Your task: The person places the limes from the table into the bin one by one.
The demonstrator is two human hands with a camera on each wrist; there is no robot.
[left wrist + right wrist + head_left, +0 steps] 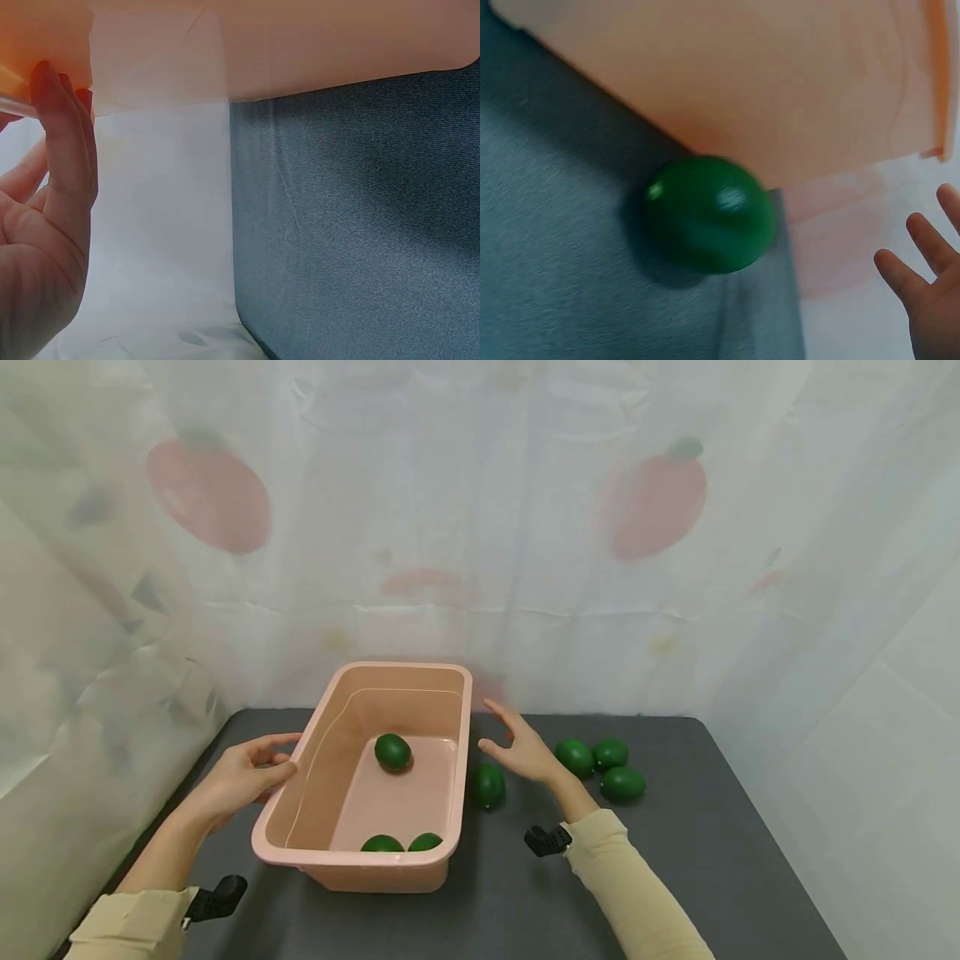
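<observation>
- On the dark grey desk [720, 860], I see a smooth pink plastic tub [330, 752], rectangular with rounded corners and a rolled rim, sitting a little left of centre.
- My left hand [240, 774] is at the tub's left rim: thumb curled over the edge, fingers against the outer wall, so it holds the rim. From the left wrist view I see fingertips [56, 112] pressed on the pale, slightly see-through plastic.
- My right hand [521, 747] hovers just right of the tub, fingers spread and relaxed, holding nothing. It is apart from the tub wall.
- Nearest to that hand lies a glossy dark green egg-shaped fruit [487, 785], on the desk just beside the tub's right wall. The right wrist view shows it round and shiny with a small highlight; whether it touches the wall I cannot tell.
- Inside the tub, one green fruit [393, 752] lies on the flat floor toward the far end, and two more green fruits [401, 842] sit side by side against the near wall, half hidden by the rim.
- Right of my hand, three green fruits [603, 768] cluster close together on the desk's fine woven-looking surface.
- Behind everything hangs a thin white curtain [480, 527], creased, printed with faded red fruit shapes.
</observation>
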